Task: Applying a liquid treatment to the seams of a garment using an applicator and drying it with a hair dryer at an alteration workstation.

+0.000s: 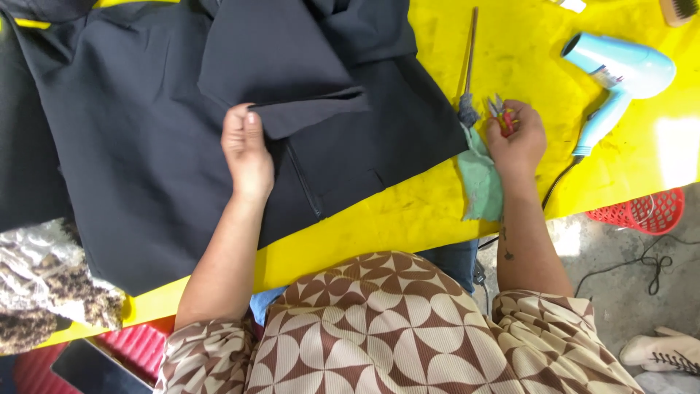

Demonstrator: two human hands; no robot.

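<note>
A dark navy garment lies spread over the yellow table. My left hand pinches the edge of a folded flap of this garment near its middle. My right hand rests on the table to the right of the garment, closed around small red-handled thread snips. Under that hand lies a green cloth that hangs toward the table's front edge.
A light blue hair dryer lies at the right, its cord running off the table. A thin stick with a tufted end lies beside the garment. A red basket sits on the floor. A crumpled patterned bag lies at the left.
</note>
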